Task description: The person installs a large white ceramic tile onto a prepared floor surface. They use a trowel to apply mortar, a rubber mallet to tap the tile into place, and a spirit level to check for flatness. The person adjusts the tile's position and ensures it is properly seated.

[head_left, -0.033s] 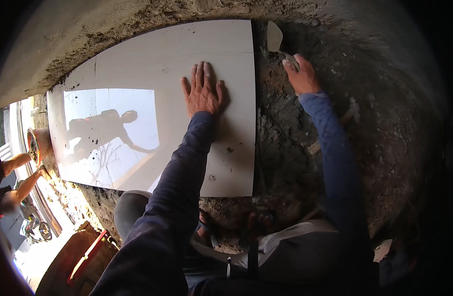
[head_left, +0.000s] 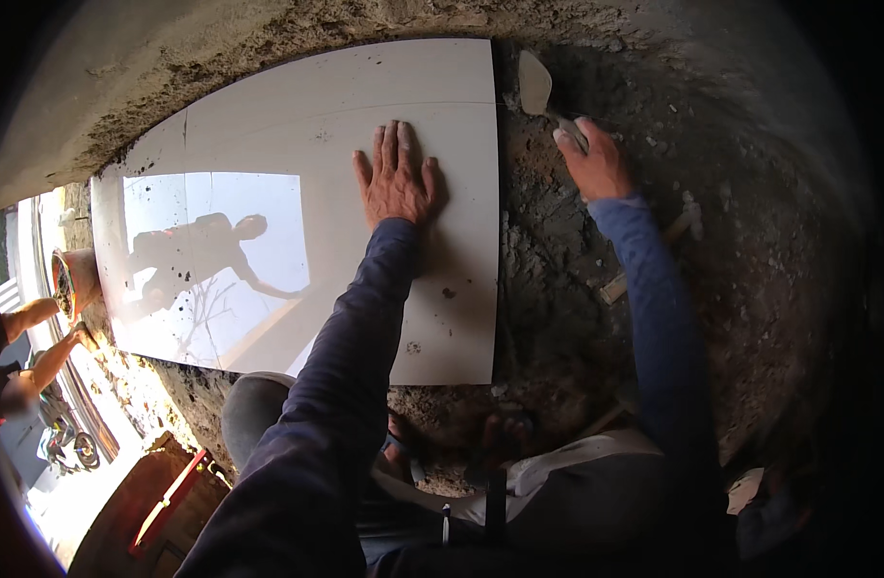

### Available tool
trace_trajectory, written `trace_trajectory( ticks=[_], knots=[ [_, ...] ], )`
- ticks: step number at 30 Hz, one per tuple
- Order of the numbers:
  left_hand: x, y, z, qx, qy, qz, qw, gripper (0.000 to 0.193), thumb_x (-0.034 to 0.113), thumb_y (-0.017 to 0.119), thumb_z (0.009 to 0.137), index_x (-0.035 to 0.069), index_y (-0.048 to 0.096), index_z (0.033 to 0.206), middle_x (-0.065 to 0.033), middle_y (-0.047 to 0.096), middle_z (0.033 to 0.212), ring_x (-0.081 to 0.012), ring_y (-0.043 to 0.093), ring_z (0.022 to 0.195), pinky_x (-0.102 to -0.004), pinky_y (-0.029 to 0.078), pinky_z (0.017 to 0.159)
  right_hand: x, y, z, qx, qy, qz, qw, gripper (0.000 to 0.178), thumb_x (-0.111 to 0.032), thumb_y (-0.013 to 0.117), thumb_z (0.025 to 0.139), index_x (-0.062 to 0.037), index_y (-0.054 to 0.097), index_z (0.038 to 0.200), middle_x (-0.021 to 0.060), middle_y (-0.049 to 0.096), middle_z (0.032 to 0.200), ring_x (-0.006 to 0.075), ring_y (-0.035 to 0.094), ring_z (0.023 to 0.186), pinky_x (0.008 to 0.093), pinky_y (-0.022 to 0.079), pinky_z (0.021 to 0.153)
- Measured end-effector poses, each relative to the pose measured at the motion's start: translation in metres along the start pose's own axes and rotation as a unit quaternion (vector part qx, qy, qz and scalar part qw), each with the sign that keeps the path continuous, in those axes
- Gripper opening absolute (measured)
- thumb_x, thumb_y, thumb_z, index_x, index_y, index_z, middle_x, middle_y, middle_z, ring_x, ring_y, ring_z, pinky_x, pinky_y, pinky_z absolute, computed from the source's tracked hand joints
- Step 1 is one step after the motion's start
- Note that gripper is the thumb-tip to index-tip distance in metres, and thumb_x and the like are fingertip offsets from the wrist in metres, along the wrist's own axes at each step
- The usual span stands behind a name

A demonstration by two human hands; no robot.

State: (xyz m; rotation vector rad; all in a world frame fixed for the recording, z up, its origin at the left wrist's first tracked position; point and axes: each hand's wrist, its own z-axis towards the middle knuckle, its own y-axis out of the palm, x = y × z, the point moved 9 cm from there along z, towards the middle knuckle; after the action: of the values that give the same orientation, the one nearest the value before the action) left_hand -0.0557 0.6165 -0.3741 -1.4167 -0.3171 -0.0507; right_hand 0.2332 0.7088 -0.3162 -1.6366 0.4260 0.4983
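My left hand (head_left: 396,183) lies flat with fingers spread on a large glossy pale floor tile (head_left: 442,318). My right hand (head_left: 598,162) is closed round the handle of a pointing trowel (head_left: 535,85), just past the tile's right edge. The trowel's blade points away from me over dark, rough mortar (head_left: 558,231). Under my right forearm lies what looks like a hammer (head_left: 613,288); the forearm hides its middle. A thin string crosses the far part of the tile and runs on toward the trowel.
A rough wall base (head_left: 269,58) curves along the far side. At the left stand a bucket (head_left: 79,279) and another person, whose bare legs (head_left: 52,361) show. A red bar-shaped tool (head_left: 168,506) lies at lower left. My knee (head_left: 254,409) is beside the tile's near edge.
My right hand has shifted slightly right and toward me, and the trowel blade has come a little nearer with it. The left hand and tile have stayed put.
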Motion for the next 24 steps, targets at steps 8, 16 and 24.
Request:
trace_trajectory(
  ticks=[8,16,24],
  knots=[
    [0.009,-0.002,0.002,0.000,0.007,-0.005,1.000,0.066,0.042,0.041,0.103,0.009,0.038,0.159,-0.0083,0.036,0.166,-0.0248,0.024,0.157,-0.0544,0.009,0.128,0.012,0.013,-0.065,-0.089,0.008,-0.037,0.995,0.059,-0.045,0.064,0.099,0.0016,0.061,0.135,0.0280,0.068,0.126,0.0464,0.066,0.115,0.0488,0.052,0.101],
    [0.008,0.001,-0.001,0.003,0.007,0.002,1.000,0.065,0.043,0.041,0.103,0.010,0.038,0.159,-0.0074,0.035,0.167,-0.0239,0.024,0.158,-0.0549,0.009,0.128,0.116,-0.046,-0.099,0.014,0.174,-0.014,0.984,0.062,-0.046,0.064,0.098,0.0011,0.060,0.137,0.0293,0.061,0.135,0.0446,0.059,0.127,0.0474,0.049,0.105],
    [0.010,0.005,0.001,-0.002,0.012,0.023,1.000,0.066,0.044,0.041,0.103,0.011,0.035,0.160,-0.0075,0.035,0.167,-0.0230,0.025,0.158,-0.0546,0.010,0.128,0.035,-0.014,-0.069,-0.079,0.066,-0.030,0.994,0.060,-0.044,0.065,0.097,-0.0003,0.060,0.138,0.0268,0.064,0.134,0.0450,0.061,0.124,0.0472,0.050,0.105]
  ],
)
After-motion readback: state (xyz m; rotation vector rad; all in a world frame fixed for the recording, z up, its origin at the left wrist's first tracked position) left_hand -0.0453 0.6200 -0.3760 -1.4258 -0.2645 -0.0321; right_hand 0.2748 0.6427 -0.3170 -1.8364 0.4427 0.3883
